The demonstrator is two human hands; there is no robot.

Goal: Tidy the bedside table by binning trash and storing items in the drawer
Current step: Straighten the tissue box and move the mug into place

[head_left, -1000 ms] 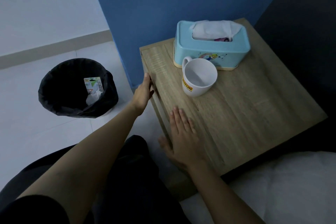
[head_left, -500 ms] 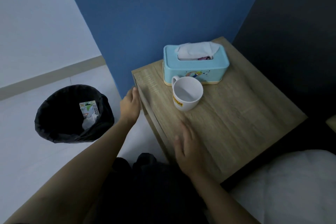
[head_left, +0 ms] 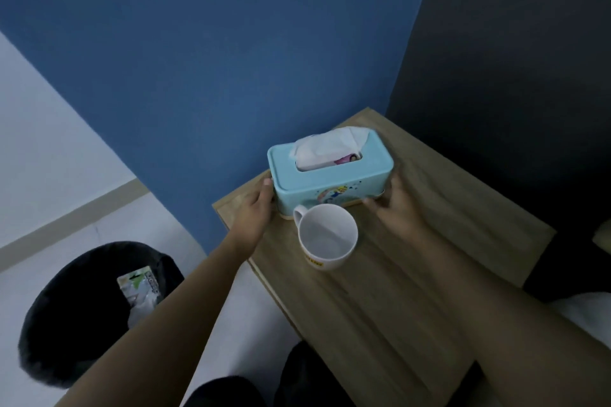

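Note:
A light blue tissue box [head_left: 334,175] with a white tissue sticking out stands at the back of the wooden bedside table [head_left: 413,291]. My left hand [head_left: 256,208] is pressed against the box's left end and my right hand [head_left: 395,208] against its right end, so both hands hold it between them. An empty white mug [head_left: 327,236] stands just in front of the box, between my hands. The drawer is not visible from this angle.
A black-lined bin [head_left: 82,314] with a wrapper and paper inside stands on the white floor at the left. A blue wall rises behind the table and a dark panel to its right. White bedding [head_left: 582,311] lies at the lower right.
Both hands left the table's front edge and reached forward to the two ends of the tissue box. The camera tilted up and moved closer.

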